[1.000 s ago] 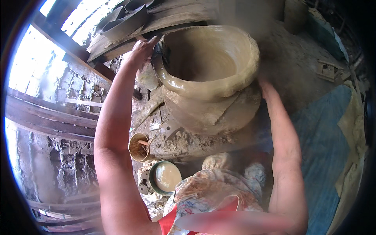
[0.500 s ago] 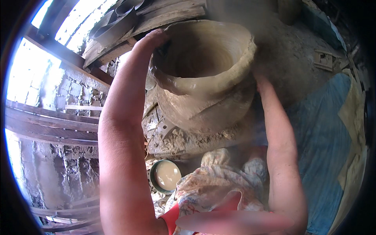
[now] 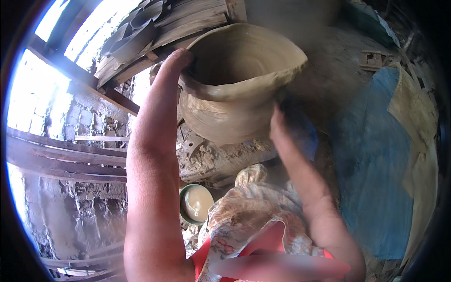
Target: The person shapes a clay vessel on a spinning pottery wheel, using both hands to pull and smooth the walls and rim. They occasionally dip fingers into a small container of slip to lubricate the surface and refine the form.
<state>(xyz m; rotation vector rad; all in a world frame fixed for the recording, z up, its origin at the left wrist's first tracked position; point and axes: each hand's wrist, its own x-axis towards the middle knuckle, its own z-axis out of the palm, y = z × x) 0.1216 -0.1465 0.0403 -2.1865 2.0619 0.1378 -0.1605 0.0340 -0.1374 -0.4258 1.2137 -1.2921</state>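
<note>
A large wet clay pot (image 3: pixel 230 117) stands in front of me, its wide rim uneven and drawn out to a corner at the right. My left hand (image 3: pixel 182 58) reaches over the left part of the rim, with its fingers dipping inside, mostly hidden in shadow. Against the pot's outer right side, below the rim, is my right hand (image 3: pixel 279 123); it is blurred and its fingers are hidden. Streaks on the wall look smeared, as if by turning.
A round bowl of cloudy, pale liquid (image 3: pixel 197 204) sits by my patterned apron (image 3: pixel 253 207). Clay-caked ground (image 3: pixel 221 160) lies under the pot. Wooden planks (image 3: pixel 188 26) with curved pieces (image 3: pixel 134 40) stand at the back left; a blue sheet (image 3: pixel 376 178) spreads at right.
My right hand has moved left and a little lower along the pot's outer wall. The rim's shape in view has changed, its corner now at the right. My left hand stays at the left rim.
</note>
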